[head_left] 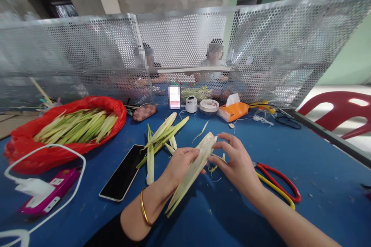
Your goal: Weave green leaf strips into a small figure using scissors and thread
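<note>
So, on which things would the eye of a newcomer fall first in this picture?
Probably the bright red bag, holding greenish husks, at the left on the blue table. Then, near the centre, the left hand holding a pale husk, the right hand at its upper end. To the right lie red-and-yellow scissors.

Left hand [180, 165] curled in a grip — right hand [236, 161] (fingers [228, 137] bent) alongside.

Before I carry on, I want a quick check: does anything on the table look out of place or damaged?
Nothing looks plainly damaged. Slightly untidy: a long green husk reaches the edge of the dark-screened phone, and a thin strip lies alone, apart from the other loose husks.
</note>
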### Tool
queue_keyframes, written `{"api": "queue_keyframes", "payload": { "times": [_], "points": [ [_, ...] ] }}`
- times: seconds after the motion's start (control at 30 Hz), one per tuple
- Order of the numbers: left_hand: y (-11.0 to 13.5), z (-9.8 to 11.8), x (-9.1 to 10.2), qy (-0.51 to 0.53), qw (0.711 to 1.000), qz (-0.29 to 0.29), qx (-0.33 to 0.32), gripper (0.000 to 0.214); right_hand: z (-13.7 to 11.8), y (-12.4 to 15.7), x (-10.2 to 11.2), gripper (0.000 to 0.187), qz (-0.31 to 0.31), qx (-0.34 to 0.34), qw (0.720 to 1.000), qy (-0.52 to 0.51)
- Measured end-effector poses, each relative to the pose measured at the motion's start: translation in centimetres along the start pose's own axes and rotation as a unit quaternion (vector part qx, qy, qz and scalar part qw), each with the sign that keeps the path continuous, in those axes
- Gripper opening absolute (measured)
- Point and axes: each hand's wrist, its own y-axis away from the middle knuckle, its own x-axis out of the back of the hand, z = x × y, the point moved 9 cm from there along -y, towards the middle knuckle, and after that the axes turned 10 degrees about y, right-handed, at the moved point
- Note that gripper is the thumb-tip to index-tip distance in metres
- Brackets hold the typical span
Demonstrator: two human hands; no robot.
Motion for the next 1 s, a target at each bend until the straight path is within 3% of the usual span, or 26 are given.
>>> {"api": "queue_keyframes", "payload": {
  "times": [0.1,0.27,0.37,0.8,1.0],
  "points": [
    [-0.1,0.4,0.2,-0.021,1.0,0.003,-0.015,0.031,-1.2,-0.1,-0.1,0.007,-0.014,0.07,0.997,0.008],
    [0.0,0.7,0.1,-0.03,0.998,-0.01,-0.046,0.03,-2.1,0.0,-0.2,0.023,-0.026,0.116,0.993,0.027],
    [0.2,0.6,0.0,-0.03,0.999,-0.014,-0.036,0.028,-2.7,0.2,-0.1,0.01,-0.027,0.15,0.987,0.043],
    [0.3,1.2,0.4,-0.045,0.998,-0.003,-0.033,0.029,-4.3,0.8,0.4,0.019,0.015,0.215,0.966,0.141],
    [0.5,2.7,0.7,-0.093,0.99,0.014,-0.106,0.029,-4.3,1.2,0.3,0.016,0.026,0.233,0.967,0.105]
  ]
}}
